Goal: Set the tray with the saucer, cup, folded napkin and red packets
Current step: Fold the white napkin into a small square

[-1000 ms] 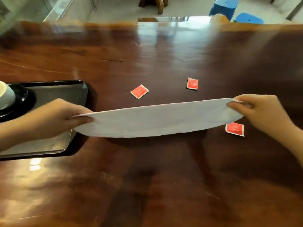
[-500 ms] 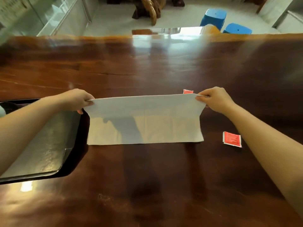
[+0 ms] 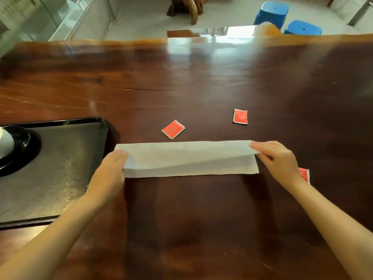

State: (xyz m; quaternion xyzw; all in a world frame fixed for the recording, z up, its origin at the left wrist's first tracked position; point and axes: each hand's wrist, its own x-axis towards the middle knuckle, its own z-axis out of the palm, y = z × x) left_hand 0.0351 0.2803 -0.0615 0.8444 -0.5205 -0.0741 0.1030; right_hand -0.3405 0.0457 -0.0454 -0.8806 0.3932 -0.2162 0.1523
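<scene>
A white napkin (image 3: 187, 159) lies on the dark wooden table (image 3: 201, 87) as a long folded strip. My left hand (image 3: 110, 172) rests on its left end. My right hand (image 3: 279, 161) pinches the upper layer at the right end, which is still slightly lifted. The black tray (image 3: 66, 168) sits at the left with a black saucer (image 3: 22, 148) and a white cup (image 3: 5, 143) on it, cut off by the frame edge. Two red packets (image 3: 173, 129) (image 3: 240, 116) lie beyond the napkin. A third red packet (image 3: 304, 174) is partly hidden behind my right wrist.
Two blue stools (image 3: 271, 14) stand beyond the table's far edge, with a wooden stand on the floor beside them. A glass partition runs along the far left.
Both hands brought the napkin's upper edge down toward me, folding it into a narrower strip. The two far red packets have come back into sight.
</scene>
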